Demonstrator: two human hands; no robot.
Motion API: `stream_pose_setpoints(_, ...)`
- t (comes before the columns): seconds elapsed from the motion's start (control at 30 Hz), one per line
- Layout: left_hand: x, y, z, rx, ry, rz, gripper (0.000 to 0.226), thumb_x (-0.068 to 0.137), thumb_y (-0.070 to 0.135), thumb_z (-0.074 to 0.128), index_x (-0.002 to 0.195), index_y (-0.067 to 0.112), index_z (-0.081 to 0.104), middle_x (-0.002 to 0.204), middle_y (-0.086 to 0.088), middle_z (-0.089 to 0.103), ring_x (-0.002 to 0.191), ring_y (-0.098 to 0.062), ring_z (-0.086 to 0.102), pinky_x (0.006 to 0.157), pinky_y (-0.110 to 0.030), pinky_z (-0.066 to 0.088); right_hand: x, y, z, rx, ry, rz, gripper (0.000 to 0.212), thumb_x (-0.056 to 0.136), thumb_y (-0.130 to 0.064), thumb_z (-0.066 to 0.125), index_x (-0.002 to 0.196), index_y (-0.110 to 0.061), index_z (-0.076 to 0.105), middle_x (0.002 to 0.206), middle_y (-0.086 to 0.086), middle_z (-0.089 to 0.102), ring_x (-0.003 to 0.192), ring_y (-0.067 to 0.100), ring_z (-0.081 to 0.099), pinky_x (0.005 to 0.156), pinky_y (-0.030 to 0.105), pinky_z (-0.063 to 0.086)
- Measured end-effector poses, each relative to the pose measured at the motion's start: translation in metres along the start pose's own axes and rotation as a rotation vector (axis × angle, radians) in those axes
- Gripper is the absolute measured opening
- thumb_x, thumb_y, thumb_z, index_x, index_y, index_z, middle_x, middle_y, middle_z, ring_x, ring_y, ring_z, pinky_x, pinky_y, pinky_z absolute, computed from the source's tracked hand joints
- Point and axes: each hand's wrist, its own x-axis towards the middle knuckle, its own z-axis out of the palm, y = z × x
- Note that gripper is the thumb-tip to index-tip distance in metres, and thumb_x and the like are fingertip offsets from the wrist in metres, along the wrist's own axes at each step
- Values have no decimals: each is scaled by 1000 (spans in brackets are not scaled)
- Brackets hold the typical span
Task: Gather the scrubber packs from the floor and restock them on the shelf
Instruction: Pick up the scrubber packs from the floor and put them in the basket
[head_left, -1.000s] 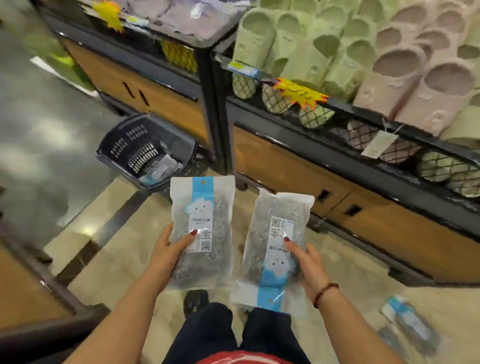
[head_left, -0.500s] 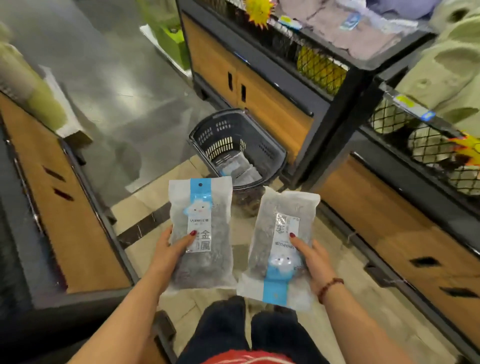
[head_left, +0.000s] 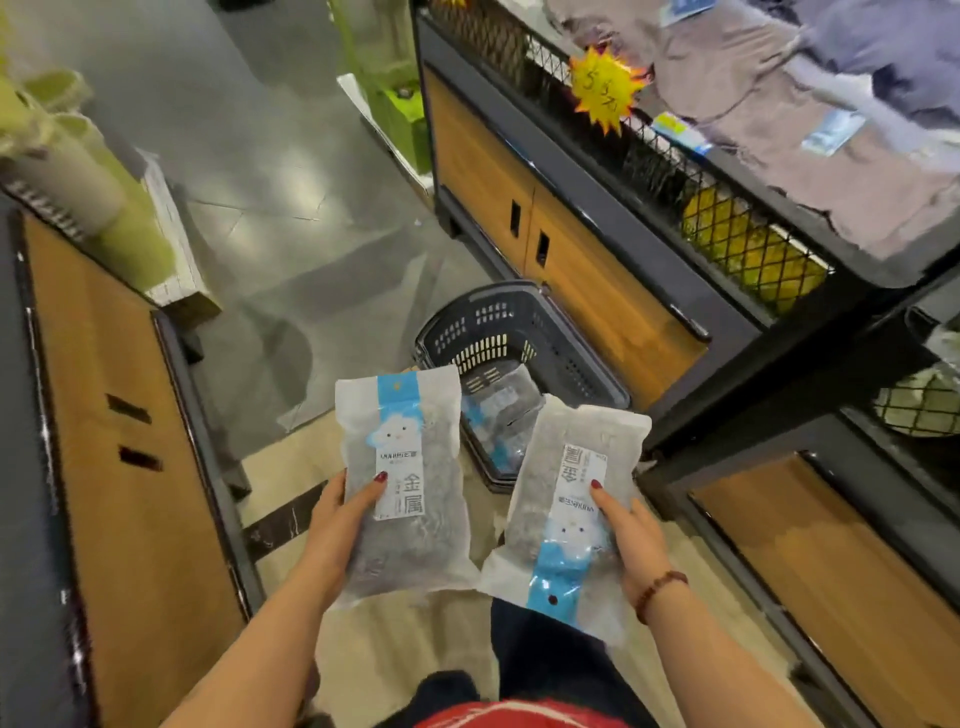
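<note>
Head view: two scrubber packs held side by side, just short of dark basket (head_left: 589, 364). Left grip (head_left: 340, 519) clasping left pack (head_left: 402, 525), blue band toward basket; right grip (head_left: 631, 535) clasping right pack (head_left: 550, 493), blue band away from basket. Loose packs (head_left: 496, 415) inside basket, count unclear. Against half a second ago: same holds, basket nearer both packs.

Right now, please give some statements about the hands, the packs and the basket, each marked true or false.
1. The left hand and the right hand each hold one scrubber pack. True.
2. Both packs have the blue band at the far end. False: the left pack does; the right pack has it at the near end.
3. The basket is empty. False: more packs lie in it.
4. The basket stands on the floor beside the shelf unit. True.
</note>
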Motion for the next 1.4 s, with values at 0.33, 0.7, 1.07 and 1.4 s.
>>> stream_pose_setpoints(0.33, 106, 105, 65, 123, -84, 33, 33, 89, 30, 66, 120, 21, 59, 109, -4, 74, 93, -25, 72, 81, -46, 58, 95, -87, 46, 29, 120, 4, 34, 86, -24, 70, 116, -12, 62, 109, 9, 71, 98, 29, 69, 86, 49, 56)
stream_pose_setpoints(0.7, 266, 210, 126, 410, -389, -70, 28, 88, 23, 69, 115, 18, 62, 105, -11, 74, 94, -32, 71, 85, -54, 56, 154, -97, 115, 207, 474, 29, 40, 81, -31, 76, 112, -9, 64, 105, 11, 72, 93, 30, 69, 88, 53, 55)
stream_pose_setpoints(1.07, 380, 224, 196, 813, -617, -79, 36, 84, 33, 73, 116, 19, 63, 107, -7, 73, 93, -27, 72, 82, -46, 58, 203, -73, 158, 446, 689, 119, 44, 80, -28, 78, 113, -14, 53, 110, 9, 67, 96, 27, 67, 80, 43, 57)
stream_pose_setpoints(1.4, 450, 115, 211, 770, -516, -90, 19, 88, 22, 70, 106, 18, 68, 93, -3, 76, 81, -20, 74, 64, -31, 57, 341, 20, 122, 389, 748, 186, 40, 78, -14, 79, 112, -6, 60, 118, 14, 66, 104, 28, 64, 92, 36, 49)
